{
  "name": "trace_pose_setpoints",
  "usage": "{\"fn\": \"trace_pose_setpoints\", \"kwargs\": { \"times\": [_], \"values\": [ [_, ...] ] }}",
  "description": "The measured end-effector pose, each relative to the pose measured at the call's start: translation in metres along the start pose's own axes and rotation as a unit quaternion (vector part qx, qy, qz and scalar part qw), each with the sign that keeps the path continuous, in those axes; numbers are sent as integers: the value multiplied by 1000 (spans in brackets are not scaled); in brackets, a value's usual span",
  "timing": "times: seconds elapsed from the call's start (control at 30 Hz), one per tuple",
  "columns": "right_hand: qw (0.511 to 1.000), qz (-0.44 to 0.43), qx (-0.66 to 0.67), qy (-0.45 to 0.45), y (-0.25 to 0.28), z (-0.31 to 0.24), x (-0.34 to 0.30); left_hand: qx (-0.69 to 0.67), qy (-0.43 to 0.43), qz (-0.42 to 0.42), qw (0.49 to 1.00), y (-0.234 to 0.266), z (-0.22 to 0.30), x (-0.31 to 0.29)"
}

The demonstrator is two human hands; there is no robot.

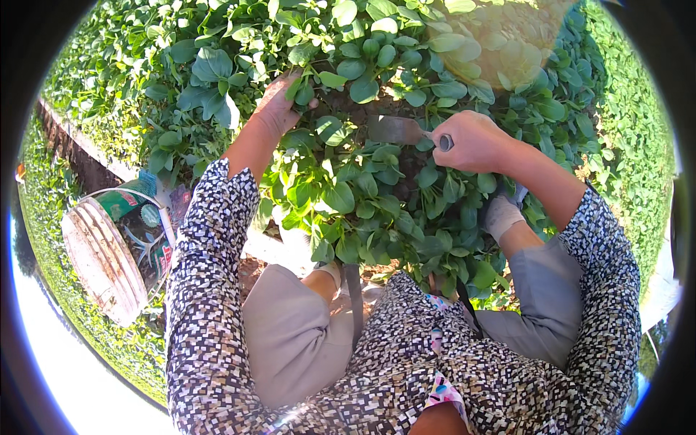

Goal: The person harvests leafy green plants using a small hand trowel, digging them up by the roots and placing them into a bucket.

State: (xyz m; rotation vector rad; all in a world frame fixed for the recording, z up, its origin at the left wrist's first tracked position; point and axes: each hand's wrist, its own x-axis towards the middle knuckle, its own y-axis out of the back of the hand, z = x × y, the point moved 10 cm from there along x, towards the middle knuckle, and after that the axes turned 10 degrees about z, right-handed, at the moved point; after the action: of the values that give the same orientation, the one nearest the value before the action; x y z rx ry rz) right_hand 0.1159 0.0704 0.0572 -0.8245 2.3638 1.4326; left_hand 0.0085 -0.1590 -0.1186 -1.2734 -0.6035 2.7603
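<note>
My left hand (278, 107) reaches in among the broad-leaved greens, its thumb and fingers around a leafy green plant (304, 88). Leaves cover part of its fingers. In my right fist (475, 141) is a short-handled tool with a flat metal blade (395, 130), like a scraper or small trowel. The round handle end (445, 143) shows at the fist. Pointing left, the blade lies low between the plants, above a small patch of dark soil.
A white ribbed bucket (101, 261) with a wire-like handle and green and red packaging tilts at the left. Dense greens (362, 188) fill the space between my knees. A pale border strip (87, 141) runs along the bed's left side. Sun glare washes over the upper right.
</note>
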Motion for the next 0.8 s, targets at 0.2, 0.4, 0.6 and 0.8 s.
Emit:
{"fn": "trace_pose_setpoints", "kwargs": {
  "times": [0.2, 0.4, 0.6, 0.8],
  "values": [
    [998, 26, -10, -54, 6, 9, -17, 404, 17, 101, 909, -14, -2, -18],
    [995, -9, -31, -92, -1, 2, -10, 730, -120, -33, 672, -80, -27, -40],
    [993, 11, 7, -115, 3, -4, -19, 756, -246, -93, 599, -100, -69, -48],
    [994, 49, -3, -95, -24, 6, 1, 709, -172, -66, 681, -87, -68, -35]
  ]
}}
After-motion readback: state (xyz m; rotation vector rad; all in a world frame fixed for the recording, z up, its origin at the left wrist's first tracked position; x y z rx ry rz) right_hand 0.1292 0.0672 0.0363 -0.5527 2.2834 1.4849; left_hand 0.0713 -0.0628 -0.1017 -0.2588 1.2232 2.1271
